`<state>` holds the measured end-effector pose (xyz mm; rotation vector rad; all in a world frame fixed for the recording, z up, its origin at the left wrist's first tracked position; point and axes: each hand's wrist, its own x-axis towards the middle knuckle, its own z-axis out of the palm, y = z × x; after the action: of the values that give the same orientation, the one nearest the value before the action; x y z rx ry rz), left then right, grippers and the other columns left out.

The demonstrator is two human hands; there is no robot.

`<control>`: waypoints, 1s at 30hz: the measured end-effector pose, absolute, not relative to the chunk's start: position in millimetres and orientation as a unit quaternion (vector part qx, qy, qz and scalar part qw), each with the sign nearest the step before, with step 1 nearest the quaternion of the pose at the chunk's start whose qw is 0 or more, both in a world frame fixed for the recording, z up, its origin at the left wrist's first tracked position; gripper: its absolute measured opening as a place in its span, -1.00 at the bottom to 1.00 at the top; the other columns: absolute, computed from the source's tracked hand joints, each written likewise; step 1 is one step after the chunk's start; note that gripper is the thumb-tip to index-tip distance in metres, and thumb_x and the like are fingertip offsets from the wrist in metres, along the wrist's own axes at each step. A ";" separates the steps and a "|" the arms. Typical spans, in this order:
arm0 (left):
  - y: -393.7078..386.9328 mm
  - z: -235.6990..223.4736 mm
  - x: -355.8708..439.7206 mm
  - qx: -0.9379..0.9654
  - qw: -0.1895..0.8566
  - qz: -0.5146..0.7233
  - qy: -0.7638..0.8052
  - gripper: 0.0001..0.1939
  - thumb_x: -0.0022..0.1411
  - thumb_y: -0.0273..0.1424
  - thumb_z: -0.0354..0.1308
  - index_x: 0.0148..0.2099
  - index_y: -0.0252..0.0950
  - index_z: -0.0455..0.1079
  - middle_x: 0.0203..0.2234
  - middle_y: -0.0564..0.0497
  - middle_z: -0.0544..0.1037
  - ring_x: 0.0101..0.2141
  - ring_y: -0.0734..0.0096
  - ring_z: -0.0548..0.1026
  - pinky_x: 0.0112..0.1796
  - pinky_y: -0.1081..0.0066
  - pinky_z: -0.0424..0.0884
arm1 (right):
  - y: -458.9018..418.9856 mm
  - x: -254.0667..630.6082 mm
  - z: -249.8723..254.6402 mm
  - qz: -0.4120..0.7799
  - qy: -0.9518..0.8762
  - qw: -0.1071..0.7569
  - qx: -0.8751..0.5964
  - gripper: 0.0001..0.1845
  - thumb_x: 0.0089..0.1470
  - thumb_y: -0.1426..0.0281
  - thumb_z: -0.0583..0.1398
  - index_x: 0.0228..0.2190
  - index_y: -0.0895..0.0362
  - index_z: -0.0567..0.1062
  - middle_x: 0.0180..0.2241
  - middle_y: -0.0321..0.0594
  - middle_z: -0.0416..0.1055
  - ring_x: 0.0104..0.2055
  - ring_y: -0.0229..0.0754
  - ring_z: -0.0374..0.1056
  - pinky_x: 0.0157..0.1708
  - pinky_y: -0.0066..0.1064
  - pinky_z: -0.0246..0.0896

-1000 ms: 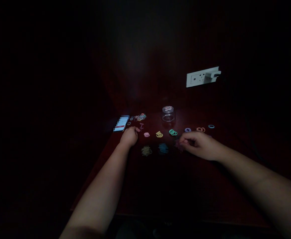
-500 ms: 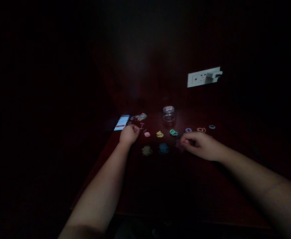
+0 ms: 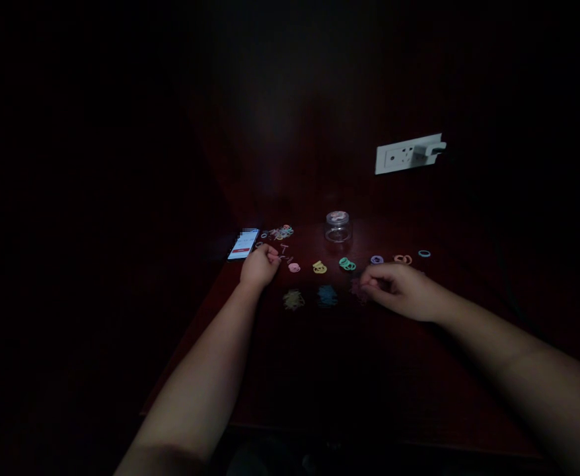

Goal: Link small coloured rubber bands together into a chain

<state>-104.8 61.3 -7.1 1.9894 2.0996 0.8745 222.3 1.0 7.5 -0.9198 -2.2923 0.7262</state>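
Note:
My left hand (image 3: 261, 266) rests on the dark red table with its fingers pinched together, beside a few loose pinkish elastic bands (image 3: 284, 248). Whatever it grips is too small to make out. Over a dim dark-pink pile of thin bands (image 3: 356, 289), my right hand (image 3: 396, 289) has thumb and fingertips closed; their contents are hidden. Left of that pile lie a blue pile (image 3: 327, 295) and a yellowish pile (image 3: 294, 300). A row behind holds pink (image 3: 294, 268), yellow (image 3: 320, 268), green (image 3: 347, 264), purple (image 3: 377, 260), orange (image 3: 403, 260) and light-blue (image 3: 424, 254) hair ties.
A lidded clear jar (image 3: 338, 228) stands behind the row. A lit phone (image 3: 243, 244) lies at the left edge, beside a mixed heap of bands (image 3: 281, 232). On the back wall is a socket panel (image 3: 403, 156) with a plug in it. The surroundings are very dark.
Both hands keep nearly the same places and closed fingers. The whole view has shifted very slightly; the bands and piles lie as before.

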 end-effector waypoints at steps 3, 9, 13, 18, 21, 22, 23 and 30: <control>60.1 -6.0 -99.9 0.671 0.083 0.316 0.666 -0.90 0.18 -0.39 0.17 -0.22 -0.26 0.42 -0.36 0.02 0.61 -0.34 0.40 0.55 -0.25 0.44 0.42 | 1.0 222.7 7.0 0.273 -0.855 0.282 -0.339 -0.77 0.18 0.26 0.14 -0.42 0.12 0.49 -0.53 -0.28 0.39 -0.50 -0.26 0.25 -0.50 -0.41 0.11; 43.6 2.6 -66.7 0.777 0.103 0.347 0.515 -0.87 0.23 -0.38 0.17 -0.18 -0.29 0.48 -0.33 -0.01 0.60 -0.32 0.41 0.54 -0.24 0.42 0.43 | -1.1 220.9 8.0 0.272 -0.850 0.288 -0.347 -0.80 0.16 0.28 0.17 -0.39 0.12 0.51 -0.54 -0.31 0.38 -0.52 -0.28 0.22 -0.52 -0.44 0.06; 19.3 9.8 -31.6 0.869 0.059 0.325 0.369 -0.93 0.24 -0.40 0.19 -0.22 -0.25 0.48 -0.32 0.03 0.58 -0.26 0.38 0.49 -0.15 0.35 0.38 | -2.6 217.3 9.0 0.264 -0.849 0.297 -0.349 -0.84 0.13 0.29 0.21 -0.33 0.13 0.49 -0.55 -0.37 0.29 -0.53 -0.31 0.17 -0.52 -0.47 0.05; -4.9 15.1 -1.6 0.902 0.074 0.297 0.304 -0.98 0.25 -0.42 0.18 -0.24 -0.23 0.44 -0.33 0.06 0.57 -0.28 0.39 0.46 -0.19 0.36 0.35 | -1.2 216.2 6.8 0.248 -0.861 0.287 -0.339 -0.78 0.13 0.26 0.21 -0.44 0.13 0.44 -0.56 -0.36 0.25 -0.52 -0.31 0.16 -0.51 -0.46 0.05; -8.0 17.0 1.3 0.901 0.078 0.300 0.304 -0.97 0.27 -0.40 0.17 -0.26 -0.23 0.43 -0.33 0.06 0.56 -0.29 0.39 0.45 -0.18 0.35 0.35 | -0.1 217.6 5.5 0.251 -0.863 0.281 -0.335 -0.75 0.19 0.24 0.16 -0.43 0.14 0.46 -0.55 -0.34 0.28 -0.51 -0.30 0.17 -0.50 -0.45 0.06; -8.1 17.4 0.8 0.900 0.081 0.301 0.303 -0.96 0.27 -0.40 0.17 -0.26 -0.23 0.42 -0.33 0.06 0.56 -0.28 0.39 0.45 -0.18 0.35 0.36 | 0.0 218.0 5.3 0.255 -0.864 0.279 -0.334 -0.75 0.19 0.24 0.16 -0.41 0.14 0.47 -0.55 -0.33 0.29 -0.51 -0.29 0.18 -0.50 -0.45 0.07; -7.9 17.8 0.0 0.901 0.083 0.300 0.303 -0.96 0.27 -0.39 0.17 -0.26 -0.23 0.42 -0.32 0.06 0.56 -0.28 0.40 0.45 -0.17 0.35 0.36 | 0.0 218.5 5.4 0.259 -0.864 0.278 -0.332 -0.75 0.19 0.24 0.15 -0.41 0.14 0.48 -0.55 -0.33 0.29 -0.51 -0.29 0.18 -0.51 -0.45 0.07; -8.9 18.9 -3.1 0.900 0.085 0.288 0.315 -0.95 0.26 -0.37 0.18 -0.25 -0.23 0.43 -0.34 0.08 0.55 -0.29 0.41 0.44 -0.17 0.35 0.35 | 0.3 220.5 5.9 0.286 -0.852 0.287 -0.332 -0.77 0.15 0.24 0.18 -0.42 0.13 0.49 -0.55 -0.31 0.32 -0.52 -0.29 0.19 -0.52 -0.45 0.08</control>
<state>-3.1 -8.9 18.9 2.6841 0.9387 0.8588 220.5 0.3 5.9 -0.8859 -2.2758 0.7637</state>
